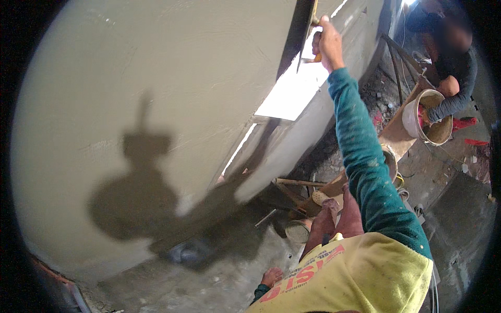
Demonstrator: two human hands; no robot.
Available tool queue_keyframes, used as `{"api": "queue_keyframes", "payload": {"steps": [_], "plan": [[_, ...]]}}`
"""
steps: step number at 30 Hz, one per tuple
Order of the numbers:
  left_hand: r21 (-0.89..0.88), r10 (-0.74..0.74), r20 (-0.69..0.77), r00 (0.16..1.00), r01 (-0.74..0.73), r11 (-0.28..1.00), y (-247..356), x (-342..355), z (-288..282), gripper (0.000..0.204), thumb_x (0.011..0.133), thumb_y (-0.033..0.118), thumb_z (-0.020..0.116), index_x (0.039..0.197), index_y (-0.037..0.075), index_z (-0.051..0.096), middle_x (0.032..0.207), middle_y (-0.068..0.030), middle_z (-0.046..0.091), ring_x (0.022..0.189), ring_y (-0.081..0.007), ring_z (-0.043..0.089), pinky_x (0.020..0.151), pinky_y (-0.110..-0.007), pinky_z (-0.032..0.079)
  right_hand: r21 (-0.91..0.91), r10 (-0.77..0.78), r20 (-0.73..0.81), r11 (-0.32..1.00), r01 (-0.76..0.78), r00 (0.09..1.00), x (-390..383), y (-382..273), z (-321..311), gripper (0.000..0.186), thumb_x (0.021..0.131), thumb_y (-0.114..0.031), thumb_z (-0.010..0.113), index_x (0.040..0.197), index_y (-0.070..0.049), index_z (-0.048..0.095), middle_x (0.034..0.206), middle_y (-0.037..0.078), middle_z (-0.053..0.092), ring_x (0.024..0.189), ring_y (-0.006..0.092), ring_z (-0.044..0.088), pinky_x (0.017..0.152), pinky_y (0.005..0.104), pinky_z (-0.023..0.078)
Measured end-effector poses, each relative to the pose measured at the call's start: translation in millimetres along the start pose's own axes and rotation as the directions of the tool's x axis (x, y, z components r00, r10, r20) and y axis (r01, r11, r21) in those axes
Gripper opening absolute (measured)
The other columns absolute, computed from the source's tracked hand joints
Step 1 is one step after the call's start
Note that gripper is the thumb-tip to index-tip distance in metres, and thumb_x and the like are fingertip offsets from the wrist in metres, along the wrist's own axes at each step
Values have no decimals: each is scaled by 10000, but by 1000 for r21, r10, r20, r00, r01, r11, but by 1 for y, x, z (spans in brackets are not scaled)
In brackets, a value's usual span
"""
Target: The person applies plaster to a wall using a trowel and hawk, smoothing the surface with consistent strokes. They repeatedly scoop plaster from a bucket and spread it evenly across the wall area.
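Note:
My right arm, in a green sleeve, reaches up along the grey plastered wall (198, 68). My right hand (329, 46) is closed round the yellow handle of a long plastering trowel (308, 34), seen nearly edge-on near the wall. Its blade runs off the top of the picture, and a dark band of shadow lies beside it. Low down, beside my yellow shirt, my left hand (272, 276) has its fingers curled in; they partly hide what they hold, if anything.
I stand on a narrow plank (399, 138) on trestles (300, 182). A second bucket (389, 159) is by my arm. Another person (451, 68) at the right reaches into a white bucket (412, 119). Below are a third bucket (297, 231) and a rubble-strewn floor (209, 284).

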State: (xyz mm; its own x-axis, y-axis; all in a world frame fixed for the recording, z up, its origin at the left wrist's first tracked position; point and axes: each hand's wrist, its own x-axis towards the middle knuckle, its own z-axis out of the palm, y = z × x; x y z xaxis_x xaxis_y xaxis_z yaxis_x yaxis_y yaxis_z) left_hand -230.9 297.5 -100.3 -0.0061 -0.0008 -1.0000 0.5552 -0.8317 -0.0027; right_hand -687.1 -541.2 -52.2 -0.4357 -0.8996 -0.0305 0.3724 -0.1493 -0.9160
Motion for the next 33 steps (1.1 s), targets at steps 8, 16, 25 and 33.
{"api": "queue_keyframes", "payload": {"steps": [8,16,25,33], "plan": [[384,425,10,905,-396,834,37,16,-27,483,989,372,621,1319,38,512,1215,-106,616,1126,-256,618,930,-404,520,157,-54,38,987,48,998,-181,9,114,357,1038,-404,516,920,-80,608,591,-49,467,480,42,434,428,234,361],[51,335,-127,934,-331,942,59,8,-36,489,987,355,620,1350,43,518,1269,-142,608,1143,-262,610,942,-409,521,67,-171,130,984,163,977,-337,-90,229,354,966,-371,600,1065,-46,698,855,236,678,787,326,705,698,422,531],[204,370,-228,901,-327,923,78,62,-50,518,998,364,571,1384,33,475,1334,-178,568,1201,-319,580,994,-476,484,366,-215,638,929,-46,739,-384,-158,267,403,971,-401,585,1049,-17,679,1029,223,687,950,408,660,808,445,522],[46,302,-225,926,-300,953,42,64,4,495,1006,360,557,1353,15,479,1285,-166,571,1154,-301,584,968,-464,498,326,147,292,914,-242,945,-148,-162,115,533,996,-580,442,1114,-80,585,797,33,616,615,130,593,517,282,476]]}}
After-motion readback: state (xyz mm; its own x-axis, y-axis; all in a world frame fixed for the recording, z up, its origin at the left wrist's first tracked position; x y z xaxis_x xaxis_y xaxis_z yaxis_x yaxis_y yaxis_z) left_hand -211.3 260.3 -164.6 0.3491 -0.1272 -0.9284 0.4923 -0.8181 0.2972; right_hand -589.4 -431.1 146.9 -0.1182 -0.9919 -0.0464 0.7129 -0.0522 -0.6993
